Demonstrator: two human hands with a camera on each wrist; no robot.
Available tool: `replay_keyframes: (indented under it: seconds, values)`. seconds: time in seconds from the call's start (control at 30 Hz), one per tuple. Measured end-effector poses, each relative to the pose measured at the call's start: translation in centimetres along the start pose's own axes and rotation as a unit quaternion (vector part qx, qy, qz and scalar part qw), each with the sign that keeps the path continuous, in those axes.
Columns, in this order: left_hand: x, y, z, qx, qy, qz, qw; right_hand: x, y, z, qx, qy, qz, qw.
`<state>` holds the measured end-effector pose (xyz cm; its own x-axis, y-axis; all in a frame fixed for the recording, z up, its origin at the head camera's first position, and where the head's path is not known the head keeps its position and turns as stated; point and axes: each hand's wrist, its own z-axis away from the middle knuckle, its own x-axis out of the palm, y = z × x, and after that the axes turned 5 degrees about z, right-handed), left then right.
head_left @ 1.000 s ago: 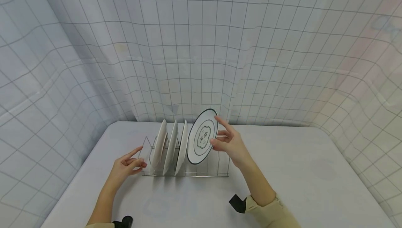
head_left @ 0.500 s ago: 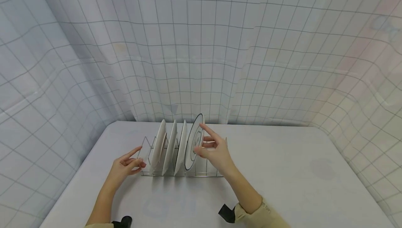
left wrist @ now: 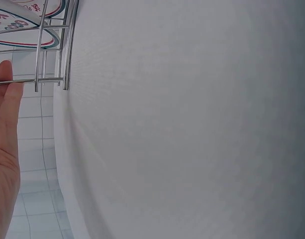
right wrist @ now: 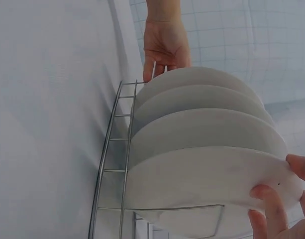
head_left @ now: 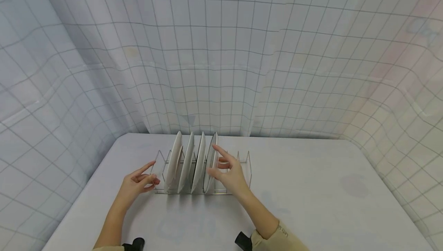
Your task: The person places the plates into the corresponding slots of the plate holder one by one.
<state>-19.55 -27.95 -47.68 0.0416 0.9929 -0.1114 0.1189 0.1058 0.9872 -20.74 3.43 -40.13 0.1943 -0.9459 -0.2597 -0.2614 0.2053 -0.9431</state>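
My right hand [head_left: 230, 172] pinches the rim of a round white plate [right wrist: 207, 174], thumb on one face and fingers on the other. This plate stands on edge in a wire dish rack [head_left: 221, 193], with a dark line round its rim. Left of it, several white plates [right wrist: 192, 122] stand in a row, leaning slightly. My left hand [head_left: 136, 182] holds the rack's left end, its fingers [left wrist: 12, 99] at the end wire. In the left wrist view, plates with red and green patterns [left wrist: 23, 30] show through the wires.
The rack stands on a white tabletop [head_left: 311, 189]. Wire slots [head_left: 243, 162] extend to the right of the held plate. A white curtain with a dark grid [head_left: 221, 70] hangs behind the table and along both sides.
My right hand has moved left and down with the plate, turning it from facing the camera to edge-on in the rack beside the others. The left hand has stayed at the rack's end.
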Motion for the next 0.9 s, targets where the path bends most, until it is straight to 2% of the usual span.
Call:
replay_keyframes:
  seconds: [0.17,0.3,0.43,0.5,0.6,0.73,0.83,0.9]
  values:
    - [-0.1,0.0,0.0,0.001,0.001,0.0,1.0,-0.1,-1.4,0.8,-0.03,0.002,0.03,0.9991]
    - [0.0,0.1,0.1,-0.001,0.001,0.003,1.0,-0.2,-0.1,0.5,-0.05,-0.009,0.057,0.9971]
    - [0.1,0.2,0.0,-0.001,0.0,0.003,1.0,-0.9,1.1,0.3,-0.044,-0.004,0.038,0.9983]
    - [0.2,0.2,0.1,-0.001,0.001,0.002,1.0,-1.4,1.4,0.5,-0.048,0.024,0.017,0.9984]
    - [0.3,0.3,0.1,0.0,0.001,-0.001,1.0,-2.4,2.0,0.9,-0.076,0.096,0.014,0.9924]
    - [0.4,0.4,0.1,-0.002,0.002,-0.005,1.0,-3.8,3.6,1.6,-0.1,0.185,0.071,0.9751]
    - [0.4,0.5,0.2,-0.006,0.007,-0.007,0.9999,-4.4,4.9,2.3,-0.092,0.222,0.13,0.962]
    - [0.4,0.5,0.3,-0.006,0.009,-0.008,0.9999,-4.5,5.6,2.7,-0.082,0.232,0.165,0.955]
